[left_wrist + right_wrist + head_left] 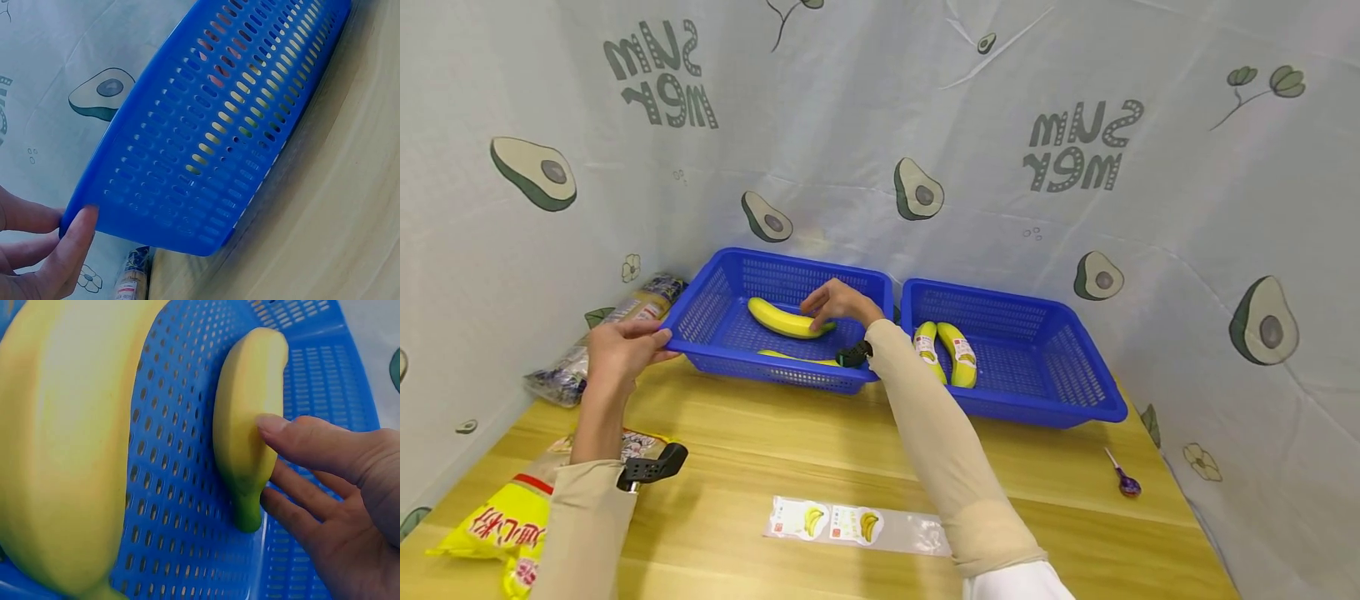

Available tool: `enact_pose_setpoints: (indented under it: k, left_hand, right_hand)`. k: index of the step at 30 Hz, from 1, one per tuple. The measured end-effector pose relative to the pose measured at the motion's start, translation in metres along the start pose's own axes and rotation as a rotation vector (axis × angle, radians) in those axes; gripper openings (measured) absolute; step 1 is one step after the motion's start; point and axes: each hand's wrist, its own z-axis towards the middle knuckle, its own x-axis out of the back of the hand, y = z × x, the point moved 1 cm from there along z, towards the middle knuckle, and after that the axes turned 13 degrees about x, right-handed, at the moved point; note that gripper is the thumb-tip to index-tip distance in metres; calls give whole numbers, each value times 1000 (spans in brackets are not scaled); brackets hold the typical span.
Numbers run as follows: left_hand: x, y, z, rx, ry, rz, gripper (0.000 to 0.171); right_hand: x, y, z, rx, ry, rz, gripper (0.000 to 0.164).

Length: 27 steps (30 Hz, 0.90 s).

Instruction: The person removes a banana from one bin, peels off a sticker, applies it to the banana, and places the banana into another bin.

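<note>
At the front left corner of the left blue basket [700, 354], my left hand [625, 350] pinches the rim between thumb and fingers. My right hand [842, 302] reaches inside that basket and grips a yellow banana [775, 318] near its green stem end. In the right wrist view the thumb [300, 434] lies on the banana's near face, with the fingers along its far side. A second banana [69, 437] lies close to the camera in the same basket; from the head its front wall partly hides it.
A right blue basket [1037, 407] holds two bananas [958, 354] with labels. On the wooden table [760, 442] lie a strip of banana stickers [857, 527] and a purple lollipop [1127, 483]. A yellow food bag [501, 517] and a clear packet [561, 371] are at left, before a printed curtain [850, 125].
</note>
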Motion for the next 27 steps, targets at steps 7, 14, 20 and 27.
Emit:
enact_pose_setpoints:
  k: [7, 14, 20, 27]
  left_hand:
    - [1, 0, 1, 17, -6, 14, 48]
    - [2, -1, 4, 30, -16, 15, 50]
    - [1, -1, 4, 26, -42, 5, 51]
    - [1, -1, 2, 17, -46, 22, 51]
  right_hand:
    - [-3, 4, 4, -30, -10, 13, 47]
    - [-3, 4, 5, -20, -14, -20, 38]
    - [2, 4, 2, -16, -8, -27, 36]
    - [8, 0, -4, 8, 8, 12, 35]
